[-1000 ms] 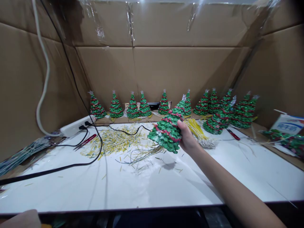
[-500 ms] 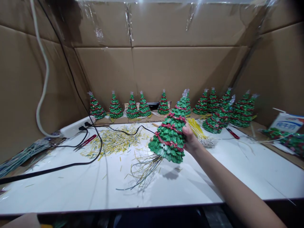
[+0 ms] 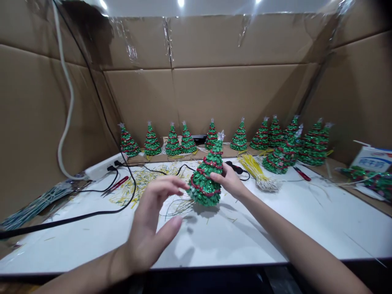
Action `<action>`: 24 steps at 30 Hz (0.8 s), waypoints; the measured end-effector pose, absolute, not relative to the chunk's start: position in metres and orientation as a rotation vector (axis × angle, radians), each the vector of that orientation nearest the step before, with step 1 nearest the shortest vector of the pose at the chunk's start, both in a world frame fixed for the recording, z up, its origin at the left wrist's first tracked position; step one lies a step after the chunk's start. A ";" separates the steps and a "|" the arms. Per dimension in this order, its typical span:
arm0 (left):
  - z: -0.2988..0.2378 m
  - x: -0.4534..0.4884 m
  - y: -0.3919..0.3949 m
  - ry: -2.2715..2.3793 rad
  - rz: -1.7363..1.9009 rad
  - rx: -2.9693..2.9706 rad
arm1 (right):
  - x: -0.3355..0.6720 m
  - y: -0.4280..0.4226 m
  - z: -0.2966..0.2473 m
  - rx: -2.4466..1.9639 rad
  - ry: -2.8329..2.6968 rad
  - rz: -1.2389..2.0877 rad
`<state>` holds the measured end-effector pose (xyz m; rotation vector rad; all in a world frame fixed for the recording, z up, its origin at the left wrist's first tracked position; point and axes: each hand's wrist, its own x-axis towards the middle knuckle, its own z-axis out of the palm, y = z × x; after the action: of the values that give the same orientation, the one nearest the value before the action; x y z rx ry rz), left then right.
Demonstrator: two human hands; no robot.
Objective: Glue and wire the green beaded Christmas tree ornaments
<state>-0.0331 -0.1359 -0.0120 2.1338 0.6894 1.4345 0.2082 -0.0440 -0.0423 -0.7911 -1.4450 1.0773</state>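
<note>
A green Christmas tree figurine [image 3: 206, 181] with red garlands and a clear star on top leans slightly to the right over the white table. My right hand [image 3: 231, 180] is closed around its right side, thumb on the front. Thin wires [image 3: 179, 207] trail from beneath its base to the left. My left hand [image 3: 153, 222] is raised to the left of the tree, thumb and fingers spread, with nothing in it. Its fingertips come close to the tree's lower left edge; whether they touch I cannot tell.
Several similar trees [image 3: 240, 136] stand along the cardboard back wall. Wire scraps [image 3: 131, 188], red-handled tweezers [image 3: 119, 183] and a power strip [image 3: 102, 166] lie left. A yellow-white wire bundle [image 3: 257, 173] and a red-handled tool [image 3: 302, 174] lie right. A black cable [image 3: 92, 213] crosses the left side.
My left hand has come in from the lower left beside the tree. My right hand has moved the tree left and stood it more upright. The view has shifted slightly.
</note>
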 end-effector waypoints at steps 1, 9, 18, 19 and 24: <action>-0.010 -0.023 -0.123 0.713 1.418 2.111 | 0.206 -0.045 -0.043 -0.793 -1.460 1.078; -0.045 -0.010 -0.073 0.970 0.973 2.232 | 0.189 -0.046 -0.051 -0.758 -1.514 1.078; -0.051 -0.006 -0.076 0.980 1.018 2.230 | 0.196 -0.042 -0.054 -0.713 -1.619 1.127; -0.052 -0.005 -0.075 0.982 1.030 2.223 | 0.197 -0.041 -0.054 -0.715 -1.634 1.125; -0.056 0.000 -0.070 1.036 1.088 2.193 | 0.203 -0.037 -0.053 -0.732 -1.701 1.170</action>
<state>0.0003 -0.0702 -0.0564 2.1930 1.0357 1.0880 0.2031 -0.0374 -0.0527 -0.7317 -1.7015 1.1704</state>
